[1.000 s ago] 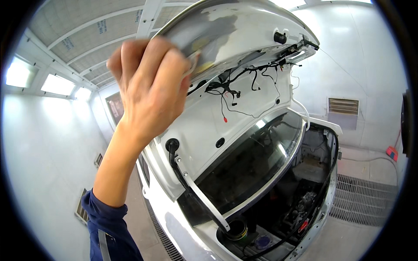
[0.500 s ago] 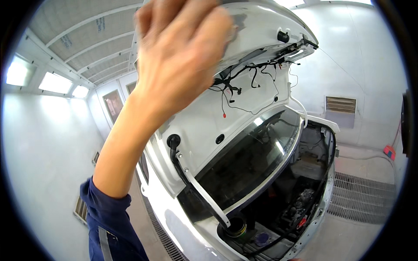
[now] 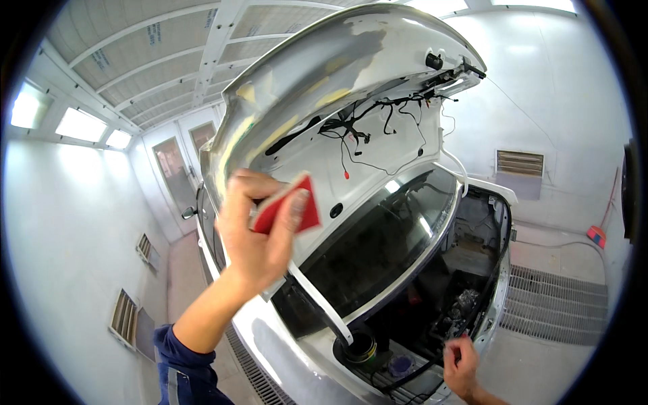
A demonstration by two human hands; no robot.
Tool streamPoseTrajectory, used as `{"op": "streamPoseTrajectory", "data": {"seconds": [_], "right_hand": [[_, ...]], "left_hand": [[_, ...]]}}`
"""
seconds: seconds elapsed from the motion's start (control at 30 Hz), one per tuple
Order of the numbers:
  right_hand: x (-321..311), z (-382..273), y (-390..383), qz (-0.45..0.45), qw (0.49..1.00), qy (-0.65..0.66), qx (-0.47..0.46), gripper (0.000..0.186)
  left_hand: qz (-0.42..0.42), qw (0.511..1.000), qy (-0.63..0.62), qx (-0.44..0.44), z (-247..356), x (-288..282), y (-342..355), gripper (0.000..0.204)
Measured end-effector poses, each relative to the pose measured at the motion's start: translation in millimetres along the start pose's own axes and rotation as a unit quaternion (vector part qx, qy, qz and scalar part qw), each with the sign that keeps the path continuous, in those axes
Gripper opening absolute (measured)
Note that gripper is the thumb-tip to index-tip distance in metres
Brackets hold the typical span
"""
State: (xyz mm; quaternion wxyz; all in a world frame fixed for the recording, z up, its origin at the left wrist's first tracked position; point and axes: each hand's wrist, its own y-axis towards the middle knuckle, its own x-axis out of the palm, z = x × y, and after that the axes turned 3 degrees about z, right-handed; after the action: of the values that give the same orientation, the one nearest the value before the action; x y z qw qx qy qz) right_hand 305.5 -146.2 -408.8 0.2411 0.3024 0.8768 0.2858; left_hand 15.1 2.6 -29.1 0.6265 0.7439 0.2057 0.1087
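1. The left grip [image 3: 253, 236] is clamped on a thin, flexible red pad [image 3: 275, 209], thumb on the red face and fingers behind. The forearm, in a dark blue sleeve [image 3: 192, 378], comes up from the lower edge.
2. The pad is bent and slightly blurred, with a paler edge along its top. It shows in front of the raised tailgate's inner side, below the yellow-patched edge.
3. The right grip [image 3: 461, 370] is at the lower right, its fingers curled, by the rim of the car's rear opening. I cannot tell whether they close on anything.
4. The raised tailgate [image 3: 405, 57] is white, with a grey patch [image 3: 337, 50] and several yellow patches [image 3: 278, 135] toward its left end.
5. Black wiring [image 3: 347, 128] hangs from its inner side, one lead ending in a red tip [image 3: 346, 175].
6. Below is a dark window pane [image 3: 378, 239]; a white bar [image 3: 316, 302] slants down to a dark round container [image 3: 364, 349] with a yellow band.
7. Farther out are pale walls, a wall vent [image 3: 123, 317] on the left and a floor grating [image 3: 557, 304] on the right.
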Motion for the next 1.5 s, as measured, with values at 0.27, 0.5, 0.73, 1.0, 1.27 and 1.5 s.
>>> {"op": "streamPoseTrajectory", "data": {"seconds": [0.27, 0.5, 0.73, 1.0, 1.27, 1.5], "right_hand": [[56, -200, 172, -0.176, 0.891, 0.417, -0.03, 0.066], [73, -211, 201, -0.029, 0.942, 0.323, -0.09, 0.012], [95, -226, 179, -0.154, 0.908, 0.324, -0.216, 0.063], [113, -235, 191, -0.038, 0.961, 0.255, -0.101, 0.022], [140, -245, 186, -0.012, 0.947, 0.307, -0.09, 0.011], [141, -299, 269, 0.259, 0.875, 0.367, -0.183, 0.024]], "left_hand": [[-0.013, 0.824, -0.37, -0.429, 47, 29, -41, 0.031], [-0.022, 0.948, -0.159, -0.274, 47, 15, -86, 0.02], [-0.075, 0.995, -0.017, -0.061, 50, 21, -122, 0.055], [-0.061, 0.979, -0.141, -0.133, 16, -20, -110, 0.047], [-0.176, 0.973, -0.087, -0.124, 3, -10, -87, 0.025], [0.046, 0.989, 0.067, 0.124, -69, -53, 14, 0.061]]}}
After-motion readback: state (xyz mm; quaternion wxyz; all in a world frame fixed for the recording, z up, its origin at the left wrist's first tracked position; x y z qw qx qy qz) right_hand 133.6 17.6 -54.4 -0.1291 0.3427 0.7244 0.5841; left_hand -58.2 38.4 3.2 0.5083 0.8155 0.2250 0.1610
